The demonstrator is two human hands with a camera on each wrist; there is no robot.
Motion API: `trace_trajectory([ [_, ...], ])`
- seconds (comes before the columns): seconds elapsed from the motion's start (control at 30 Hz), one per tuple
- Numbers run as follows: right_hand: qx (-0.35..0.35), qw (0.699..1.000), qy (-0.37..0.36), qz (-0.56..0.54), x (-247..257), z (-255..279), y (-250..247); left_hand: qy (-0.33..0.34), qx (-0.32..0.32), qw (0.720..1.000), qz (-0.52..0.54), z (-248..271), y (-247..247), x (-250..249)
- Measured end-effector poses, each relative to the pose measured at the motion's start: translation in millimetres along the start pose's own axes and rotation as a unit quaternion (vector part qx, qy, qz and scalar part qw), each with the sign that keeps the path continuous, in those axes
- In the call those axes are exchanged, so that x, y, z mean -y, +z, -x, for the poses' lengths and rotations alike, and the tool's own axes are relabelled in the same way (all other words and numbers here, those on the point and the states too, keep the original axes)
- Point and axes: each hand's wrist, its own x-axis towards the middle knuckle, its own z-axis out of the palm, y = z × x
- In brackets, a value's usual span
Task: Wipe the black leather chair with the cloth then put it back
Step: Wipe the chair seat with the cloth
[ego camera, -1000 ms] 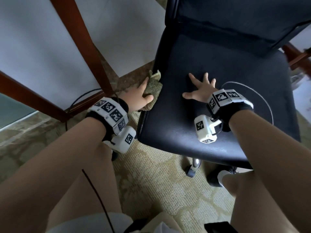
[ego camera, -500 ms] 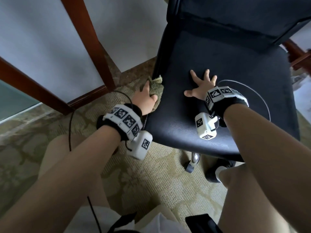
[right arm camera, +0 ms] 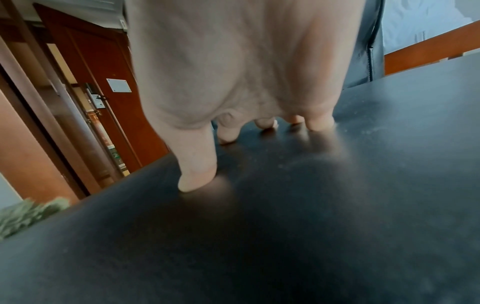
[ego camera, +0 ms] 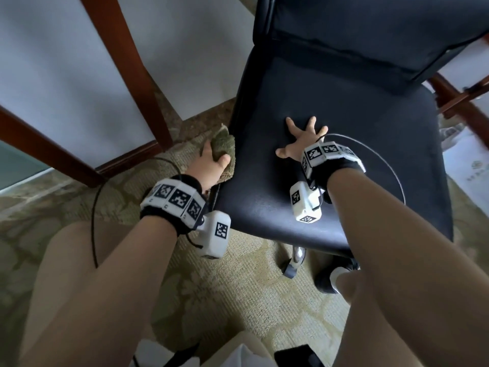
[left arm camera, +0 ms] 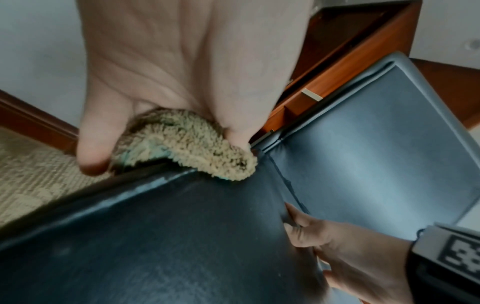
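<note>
Chair (ego camera: 330,181): black leather seat, smooth and slightly glossy, padded, with a stitched seam where it is meeting the backrest; standing on patterned carpet (ego camera: 225,300) beside a red-brown wooden frame (ego camera: 127,62). Cloth (ego camera: 223,144): olive-green, shaggy terry pile, bunched into a soft wad, pressing against the chair's left seat edge. Left hand (ego camera: 211,165) is gripping the cloth, thumb and fingers curled round it. Right hand (ego camera: 301,141) is lying flat on the middle of the seat, fingers spread and straight, bracing. Risks, as judged: the cloth is riding the rounded edge and could be slipping off toward the carpet; the chair could be rolling or swivelling away if the bracing hand is lifting; slick leather is giving the palm little hold.
</note>
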Motion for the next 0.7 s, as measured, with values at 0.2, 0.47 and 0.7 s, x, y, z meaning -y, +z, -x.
trace_trajectory([
  [0.2, -0.003, 1.0, 0.008, 0.021, 6.5, -1.4, -2.8, -0.046, 0.01, 0.996, 0.075, 13.9, -3.7, 18.1],
  [0.47, -0.011, 1.0, 0.026, -0.001, 18.5, -13.3, -7.6, -0.056, -0.036, 0.996, 0.059, 0.5, -17.1, 9.0],
  [0.7, -0.005, 0.999, 0.05, 0.011, 34.5, -27.9, -15.5, -0.031, -0.073, 0.993, 0.088, -6.5, -25.6, 29.5],
])
